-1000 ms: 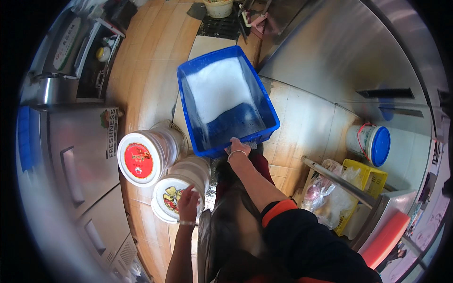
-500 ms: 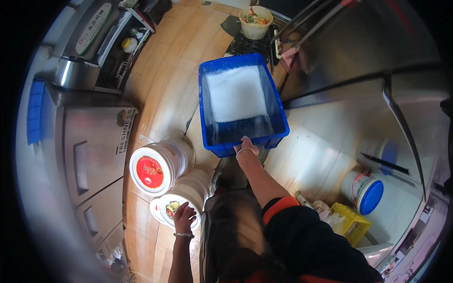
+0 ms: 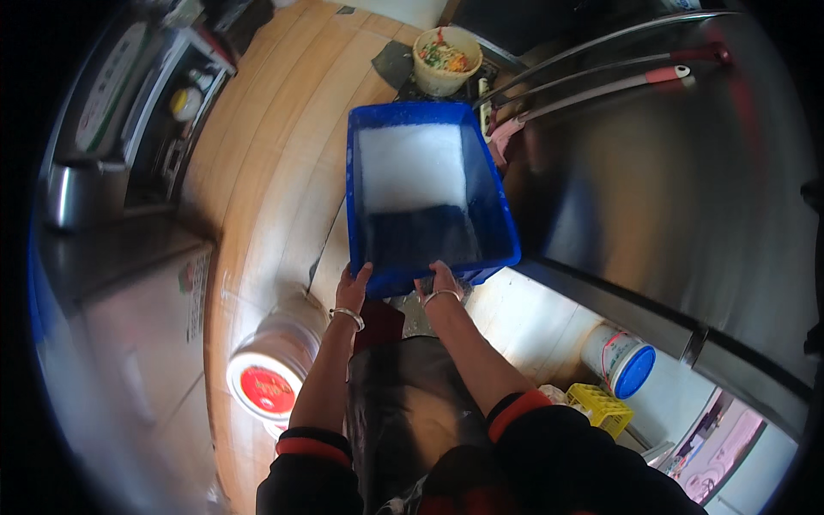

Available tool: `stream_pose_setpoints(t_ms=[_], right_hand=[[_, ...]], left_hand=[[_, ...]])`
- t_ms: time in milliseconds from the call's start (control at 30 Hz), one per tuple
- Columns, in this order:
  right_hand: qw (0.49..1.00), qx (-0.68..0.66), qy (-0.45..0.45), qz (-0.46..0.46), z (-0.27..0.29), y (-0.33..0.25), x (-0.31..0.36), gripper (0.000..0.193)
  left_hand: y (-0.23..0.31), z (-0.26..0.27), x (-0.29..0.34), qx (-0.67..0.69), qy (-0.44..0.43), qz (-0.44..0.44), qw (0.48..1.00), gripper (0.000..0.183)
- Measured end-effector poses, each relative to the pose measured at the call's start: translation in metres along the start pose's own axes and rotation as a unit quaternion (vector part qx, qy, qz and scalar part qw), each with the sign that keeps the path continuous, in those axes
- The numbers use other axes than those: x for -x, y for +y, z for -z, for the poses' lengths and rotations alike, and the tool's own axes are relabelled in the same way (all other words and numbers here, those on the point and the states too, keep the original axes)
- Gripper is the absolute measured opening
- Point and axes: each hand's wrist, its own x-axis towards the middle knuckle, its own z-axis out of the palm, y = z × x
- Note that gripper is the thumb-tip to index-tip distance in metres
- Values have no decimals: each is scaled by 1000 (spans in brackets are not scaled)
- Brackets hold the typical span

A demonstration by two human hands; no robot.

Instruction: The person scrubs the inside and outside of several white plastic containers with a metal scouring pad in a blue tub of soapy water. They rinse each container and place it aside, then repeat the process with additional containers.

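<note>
head view: a blue crate (image 3: 427, 193) is held out in front of the body, above the wooden floor (image 3: 275, 163). its long axis runs straight away from the person, the near short wall toward the body and the far short wall toward a bowl of chopped food (image 3: 445, 58) that is seen just beyond the crate. the far half of the crate's inside is covered by a white mass, perhaps ice or foam; the near half is seen dark and bare.

the left hand (image 3: 354, 283) is closed on the crate's near wall at its left corner, fingers curled over the rim. the right hand (image 3: 440, 280) is clamped on the same wall, right of the middle. both hands are set at the crate's near end only, so the whole length of the crate lies beyond them, away from the body. neither hand is nearer to the crate than the other; both are touching it.

left of the crate and nearer the body, a white bucket with a red lid (image 3: 266, 382) is seen on the floor. right of the crate a steel counter front (image 3: 652, 197) is seen, and below it a white tub with a blue lid (image 3: 620, 359) and a yellow basket (image 3: 598, 407).
</note>
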Motion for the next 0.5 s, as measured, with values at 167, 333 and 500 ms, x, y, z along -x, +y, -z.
stream_pose_setpoints(t_ms=[167,333,500], right_hand=[[998,-33,45,-19,-40,-1,1,32],[995,-56,-55,-64,-39,-5,-5,26],[992,50,88,79,-23,-75,5,41]], left_hand=[[70,-8,-56,-282,47,-83,954,63],[99,-4,-77,-360,11,-161,919,68],[166,5,-83,-373,6,-139,917,65]])
